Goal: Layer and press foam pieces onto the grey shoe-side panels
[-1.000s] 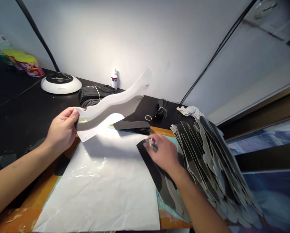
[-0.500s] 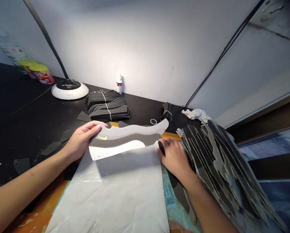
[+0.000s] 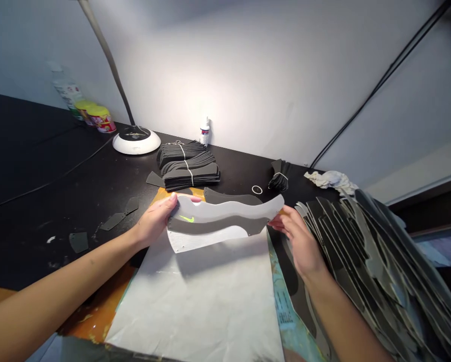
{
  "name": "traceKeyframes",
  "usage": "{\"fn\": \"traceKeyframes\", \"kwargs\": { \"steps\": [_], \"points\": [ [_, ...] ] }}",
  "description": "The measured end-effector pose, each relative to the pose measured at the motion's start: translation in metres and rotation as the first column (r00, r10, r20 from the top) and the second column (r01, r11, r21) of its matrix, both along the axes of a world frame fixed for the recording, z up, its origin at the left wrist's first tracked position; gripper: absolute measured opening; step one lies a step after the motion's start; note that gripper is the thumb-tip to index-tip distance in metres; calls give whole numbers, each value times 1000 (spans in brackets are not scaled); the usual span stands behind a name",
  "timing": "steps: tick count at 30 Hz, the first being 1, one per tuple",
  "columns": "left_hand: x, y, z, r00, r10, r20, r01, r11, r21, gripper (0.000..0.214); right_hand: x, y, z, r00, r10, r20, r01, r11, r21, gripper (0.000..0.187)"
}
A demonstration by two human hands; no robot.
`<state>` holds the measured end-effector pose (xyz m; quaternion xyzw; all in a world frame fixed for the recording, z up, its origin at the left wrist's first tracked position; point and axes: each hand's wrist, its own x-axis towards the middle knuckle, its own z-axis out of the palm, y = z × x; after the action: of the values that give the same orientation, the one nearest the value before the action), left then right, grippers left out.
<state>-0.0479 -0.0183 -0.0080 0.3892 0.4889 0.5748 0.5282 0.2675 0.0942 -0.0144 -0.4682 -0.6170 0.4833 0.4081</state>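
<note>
head view: hands [image 3: 153,221] hold a wavy grey-and-white shoe upper [image 3: 217,211] with lime swoosh [image 3: 186,219]

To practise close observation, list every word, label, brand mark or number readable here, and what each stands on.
Nike swoosh in neon yellow, no words, on the shoe upper panel.
Too blurred to read: the label on the small white bottle.
Too blurred to read: the yellow-lidded tin.
Too blurred to read: print on the teal sheet.
</note>
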Motion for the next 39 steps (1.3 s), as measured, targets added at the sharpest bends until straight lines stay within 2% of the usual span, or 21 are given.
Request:
{"fn": "traceKeyframes", "kwargs": {
  "steps": [3, 7, 14, 19, 23, 27, 35, 37, 39],
  "points": [
    [1, -1, -4, 996, -92, 18, 92, 996, -17, 79, -3, 3, 1, 980, -95, -173, 71, 988, -138, 36],
    [5, -3, -6, 989, -123, 86, 123, 992, 0, 78, -6, 8, 0, 945, -164, -282, 97, 967, -235, 47],
    [7, -5, -5, 973, -169, 159, 158, 984, 83, 66, -9, 8, 0, 938, -148, -313, 64, 962, -265, 53],
    [3, -3, -9, 980, -136, 148, 115, 983, 142, 49, -11, 6, 2, 936, -162, -311, 71, 956, -283, 56],
    [1, -2, -11, 982, -132, 134, 111, 982, 154, 44, -13, 5, 2, 935, -173, -309, 75, 950, -304, 58],
    [3, -2, -8, 986, -121, 118, 106, 986, 125, 45, -12, 5, 0, 937, -159, -311, 67, 955, -289, 55],
    [6, 0, -1, 995, -27, 93, 27, 1000, -7, 64, -10, 4, 0, 946, -159, -283, 110, 977, -182, 47],
    [7, 1, 1, 996, 7, 92, -3, 999, -44, 66, -11, 3, 1, 948, -170, -270, 133, 980, -148, 46],
    [6, 2, 2, 997, 74, 18, -72, 995, -72, 66, -12, 1, 2, 949, -180, -258, 157, 982, -108, 45]
  ]
}}
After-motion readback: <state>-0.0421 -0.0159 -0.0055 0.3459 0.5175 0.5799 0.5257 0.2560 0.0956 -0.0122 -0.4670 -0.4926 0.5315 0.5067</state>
